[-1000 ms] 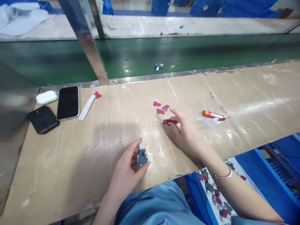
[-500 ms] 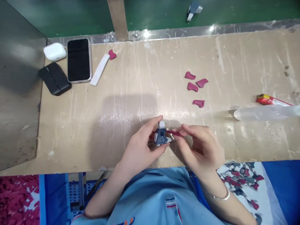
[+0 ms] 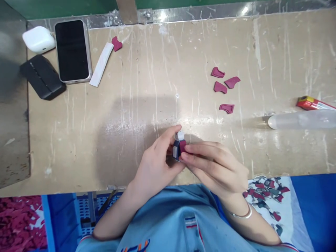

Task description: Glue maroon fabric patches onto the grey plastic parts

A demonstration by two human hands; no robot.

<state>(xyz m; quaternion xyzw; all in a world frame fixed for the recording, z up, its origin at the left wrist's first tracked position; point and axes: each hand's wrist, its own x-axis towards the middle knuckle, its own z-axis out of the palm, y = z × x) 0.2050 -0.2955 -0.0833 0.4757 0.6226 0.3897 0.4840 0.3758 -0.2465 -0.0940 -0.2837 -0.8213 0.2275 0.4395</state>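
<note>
My left hand (image 3: 159,159) is closed around a small dark blue and white plastic part (image 3: 175,151), thumb below and index finger above. On the right face of that part lies a maroon plastic piece (image 3: 182,145). The fingertips of my right hand (image 3: 216,162) press on this maroon piece from the right, partly covering it. Further up the table, several loose maroon pieces (image 3: 220,87) lie in a small group. I cannot see whether the maroon piece is fully seated.
At the left lie a phone (image 3: 72,50), a white case (image 3: 39,39), a black case (image 3: 44,77), a white strip (image 3: 102,64) and one maroon piece (image 3: 117,43). A translucent tube (image 3: 301,119) and a red-yellow item (image 3: 312,103) lie right. Bins with parts (image 3: 18,220) stand below the table edge.
My right hand has moved left and brought the maroon piece from beside the blue part onto its face. The blue part has turned in my left hand. The camera view has shifted.
</note>
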